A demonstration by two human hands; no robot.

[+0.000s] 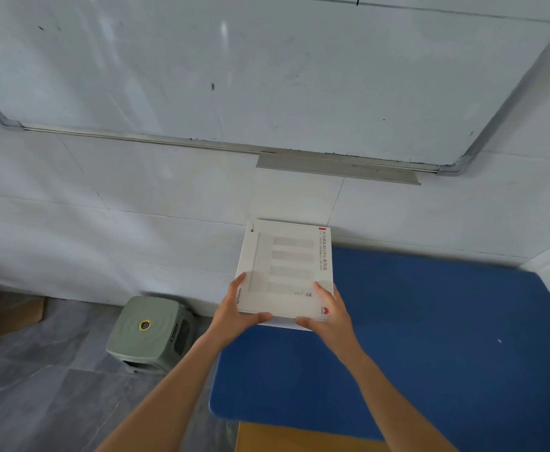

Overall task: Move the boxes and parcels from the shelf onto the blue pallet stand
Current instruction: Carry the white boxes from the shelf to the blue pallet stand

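A flat white router box [286, 265] with grey print and a small red logo is held level in front of me, over the far left corner of the blue pallet stand [430, 337]. My left hand [237, 313] grips its near left corner, thumb on top. At the near right corner my right hand [327, 313] grips the box, fingers over the lid. Whether the box touches the blue surface I cannot tell. The shelf is out of view.
A grey-green plastic stool [151, 332] stands on the grey floor left of the stand. A whiteboard [267, 70] hangs on the white tiled wall behind. A brown carton [9, 314] lies at far left. A yellow surface [299, 438] shows below the stand's near edge.
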